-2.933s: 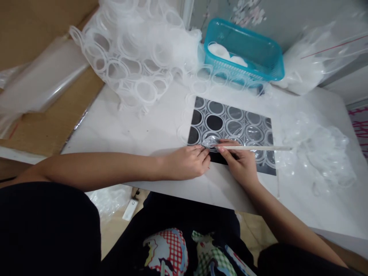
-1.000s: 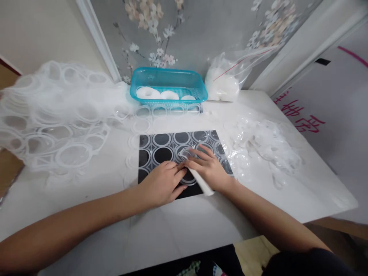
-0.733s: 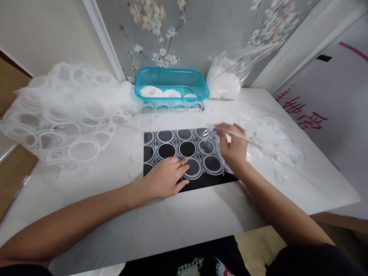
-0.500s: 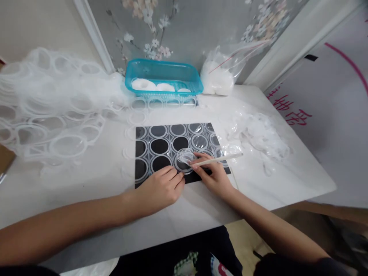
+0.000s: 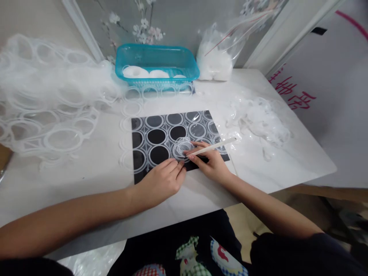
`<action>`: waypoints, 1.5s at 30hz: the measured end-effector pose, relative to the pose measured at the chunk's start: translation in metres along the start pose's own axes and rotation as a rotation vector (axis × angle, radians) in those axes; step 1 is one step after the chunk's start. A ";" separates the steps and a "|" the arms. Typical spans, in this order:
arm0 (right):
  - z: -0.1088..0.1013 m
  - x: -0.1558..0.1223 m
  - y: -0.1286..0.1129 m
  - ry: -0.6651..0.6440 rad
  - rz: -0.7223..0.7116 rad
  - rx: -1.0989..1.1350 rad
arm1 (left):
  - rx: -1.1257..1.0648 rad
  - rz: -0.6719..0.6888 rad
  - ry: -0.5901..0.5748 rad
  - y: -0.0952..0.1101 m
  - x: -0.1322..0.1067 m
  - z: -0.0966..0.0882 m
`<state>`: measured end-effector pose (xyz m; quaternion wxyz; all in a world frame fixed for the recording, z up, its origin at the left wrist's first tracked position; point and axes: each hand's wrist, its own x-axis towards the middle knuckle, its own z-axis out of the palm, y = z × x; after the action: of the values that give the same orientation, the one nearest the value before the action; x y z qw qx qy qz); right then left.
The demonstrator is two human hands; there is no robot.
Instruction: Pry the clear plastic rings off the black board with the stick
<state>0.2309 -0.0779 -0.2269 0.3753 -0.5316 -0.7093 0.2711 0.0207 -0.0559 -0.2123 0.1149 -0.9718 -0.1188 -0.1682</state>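
Note:
A clear plastic sheet with rows of round white-rimmed cut-outs (image 5: 156,136) lies over a black mat (image 5: 139,178). My right hand (image 5: 211,163) pinches a thin white stick-like tool (image 5: 220,144), its tip pointing left at the bottom row of circles. Several loose translucent rings (image 5: 183,145) are bunched by those fingertips, over one circle. My left hand (image 5: 165,178) rests at the mat's front edge, fingers curled and drawn together, the tips close to the tool's point. Whether those tips grip anything is hidden.
Behind the mat stands a blue plastic basket (image 5: 157,48) with white rolls inside. A zip bag of white material (image 5: 215,63) is beside it. Ring-cut plastic sheets (image 5: 63,138) pile up on the left. Tangled clear scraps (image 5: 263,120) lie on the right of the white table (image 5: 301,165).
The view has tilted down slightly, so the table things appear higher. Both hands keep nearly the same place on the mat. The bunched rings look more spread out.

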 end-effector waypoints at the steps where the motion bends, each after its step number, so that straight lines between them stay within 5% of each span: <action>1: 0.000 -0.001 0.001 0.000 -0.022 -0.025 | -0.017 -0.010 -0.003 0.000 0.000 0.000; 7: -0.002 0.007 0.007 -0.222 -0.320 -0.153 | -0.251 -0.093 -0.074 -0.007 -0.001 0.008; 9: -0.011 0.025 0.011 -0.227 -0.298 -0.201 | -0.309 -0.103 -0.130 -0.010 -0.001 0.009; 14: -0.054 0.077 0.026 0.264 0.025 -0.311 | -0.425 -0.122 -0.104 -0.014 -0.003 0.008; 16: -0.063 0.081 0.031 0.355 0.057 -0.318 | -0.495 -0.124 -0.065 -0.017 -0.002 0.004; 23: -0.030 0.042 0.043 0.128 0.081 -0.035 | -0.371 -0.058 -0.022 -0.038 0.028 0.009; 30: -0.027 0.041 0.045 0.135 0.093 0.009 | -0.194 -0.095 -0.220 -0.050 0.044 0.039; 36: -0.025 0.038 0.045 0.051 -0.115 -0.132 | -0.252 -0.113 -0.292 -0.046 0.042 0.039; 45: -0.026 0.039 0.047 0.135 0.034 -0.019 | -0.243 -0.128 -0.355 -0.044 0.045 0.036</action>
<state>0.2720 -0.0276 -0.2390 0.4125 -0.5640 -0.6758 0.2345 0.0609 0.0043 -0.2217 -0.0367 -0.9834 -0.1773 -0.0145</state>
